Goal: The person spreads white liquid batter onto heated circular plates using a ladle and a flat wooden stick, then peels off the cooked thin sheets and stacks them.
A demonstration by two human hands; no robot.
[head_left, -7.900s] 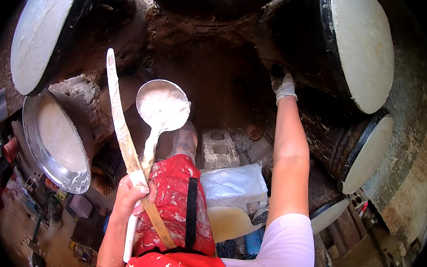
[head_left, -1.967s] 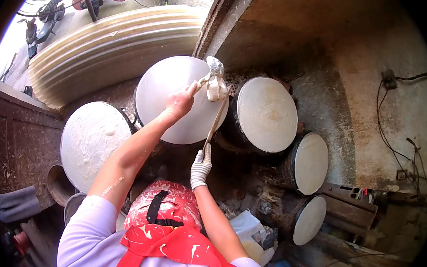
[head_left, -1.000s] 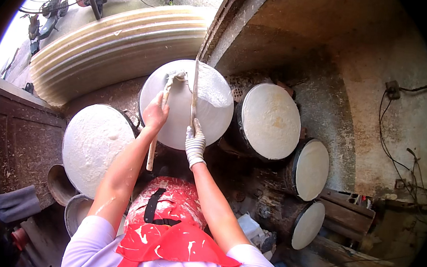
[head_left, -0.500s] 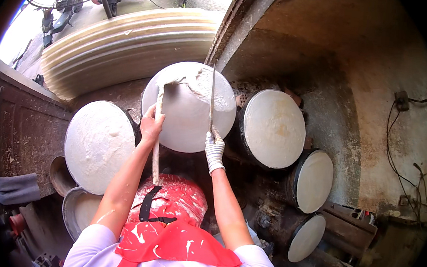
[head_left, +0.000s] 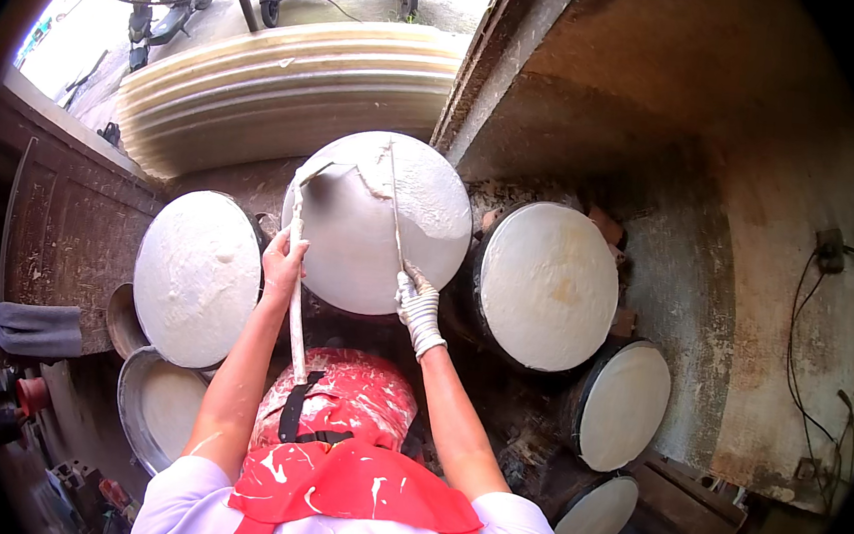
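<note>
A large round white-topped surface (head_left: 368, 252) stands straight ahead of me. Pale thick paste (head_left: 434, 182) lies on its far and right side, and the near part looks smoother. My left hand (head_left: 285, 261), bare, is closed around a long pale stick (head_left: 296, 322). The stick's far end, bent and coated in paste, is over the disc's left side. In a white glove, my right hand (head_left: 416, 311) grips a long thin blade-like tool (head_left: 394, 199), which reaches across the disc to its far edge. Whether the tool touches the paste, I cannot tell.
More round white-topped surfaces stand around me, one on the left (head_left: 195, 279) and a dark-rimmed one (head_left: 548, 287) on the right. A metal basin (head_left: 125, 409) is at lower left. Beyond the disc lies a curved corrugated sheet (head_left: 291, 86). A wall (head_left: 774, 324) rises at right.
The blade-like tool has swung left across the disc with my right hand. The left stick has moved slightly left, and the whole view has shifted a little.
</note>
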